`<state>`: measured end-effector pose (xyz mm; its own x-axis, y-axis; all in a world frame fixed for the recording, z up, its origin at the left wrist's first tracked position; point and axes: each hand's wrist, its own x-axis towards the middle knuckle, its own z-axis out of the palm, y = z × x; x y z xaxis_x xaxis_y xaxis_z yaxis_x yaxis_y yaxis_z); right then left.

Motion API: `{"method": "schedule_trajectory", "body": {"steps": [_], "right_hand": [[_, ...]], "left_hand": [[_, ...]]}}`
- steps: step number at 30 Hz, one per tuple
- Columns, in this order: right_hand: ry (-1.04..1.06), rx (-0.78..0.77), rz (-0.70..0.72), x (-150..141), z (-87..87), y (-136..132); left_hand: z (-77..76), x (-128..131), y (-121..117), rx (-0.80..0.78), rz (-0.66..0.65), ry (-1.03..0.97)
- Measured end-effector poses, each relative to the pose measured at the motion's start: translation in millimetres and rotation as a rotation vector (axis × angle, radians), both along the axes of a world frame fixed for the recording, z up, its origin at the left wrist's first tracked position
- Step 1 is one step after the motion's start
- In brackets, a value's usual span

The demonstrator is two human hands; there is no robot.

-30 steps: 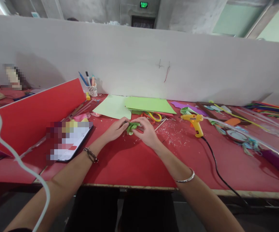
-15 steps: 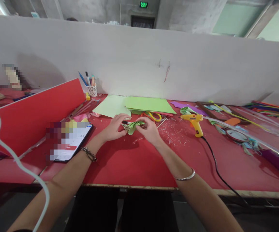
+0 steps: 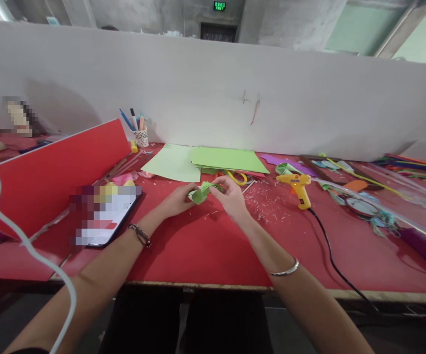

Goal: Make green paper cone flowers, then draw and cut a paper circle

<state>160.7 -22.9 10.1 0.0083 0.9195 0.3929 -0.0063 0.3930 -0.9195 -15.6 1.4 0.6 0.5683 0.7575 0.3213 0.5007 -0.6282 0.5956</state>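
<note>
A small piece of folded green paper (image 3: pixel 200 194) is held just above the red tabletop, between my two hands. My left hand (image 3: pixel 180 200) is closed on its left side, with the fingers partly hidden behind the paper. On the right, the thumb and fingers of my right hand (image 3: pixel 231 197) pinch the paper's other end. Behind my hands lie sheets of light green paper (image 3: pixel 231 160) and the yellow handle of a pair of scissors (image 3: pixel 239 178).
To the right stands a yellow hot glue gun (image 3: pixel 297 188) with a black cord. A phone (image 3: pixel 115 216) lies left of my left forearm, before a leaning red board (image 3: pixel 58 172). Behind are a pen cup (image 3: pixel 141 137) and a white partition (image 3: pixel 198 93). Paper scraps litter the table.
My left hand has turned and closed further around the paper. The paper has turned, so its pleats no longer face me and a smooth curved side shows.
</note>
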Motion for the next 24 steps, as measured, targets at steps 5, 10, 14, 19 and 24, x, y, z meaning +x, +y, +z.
{"method": "schedule_trajectory", "body": {"steps": [5, 10, 14, 19, 24], "right_hand": [[0.005, 0.096, -0.006, -6, 5.5, -8], [-0.075, 0.259, -0.032, -9, 7.9, -14], [-0.306, 0.337, -0.039, -7, 10.1, -18], [-0.434, 0.376, 0.008, -6, 12.4, -21], [-0.491, 0.399, 0.056, -6, 9.4, -19]], "left_hand": [[-4.8, 5, 0, -0.066, 0.053, -0.091], [-5.1, 6, 1, -0.098, 0.033, -0.123], [-2.1, 7, -3, -0.093, 0.029, -0.152], [-0.4, 8, -4, -0.1, 0.04, -0.177], [1.8, 6, -3, -0.033, 0.078, -0.097]]}}
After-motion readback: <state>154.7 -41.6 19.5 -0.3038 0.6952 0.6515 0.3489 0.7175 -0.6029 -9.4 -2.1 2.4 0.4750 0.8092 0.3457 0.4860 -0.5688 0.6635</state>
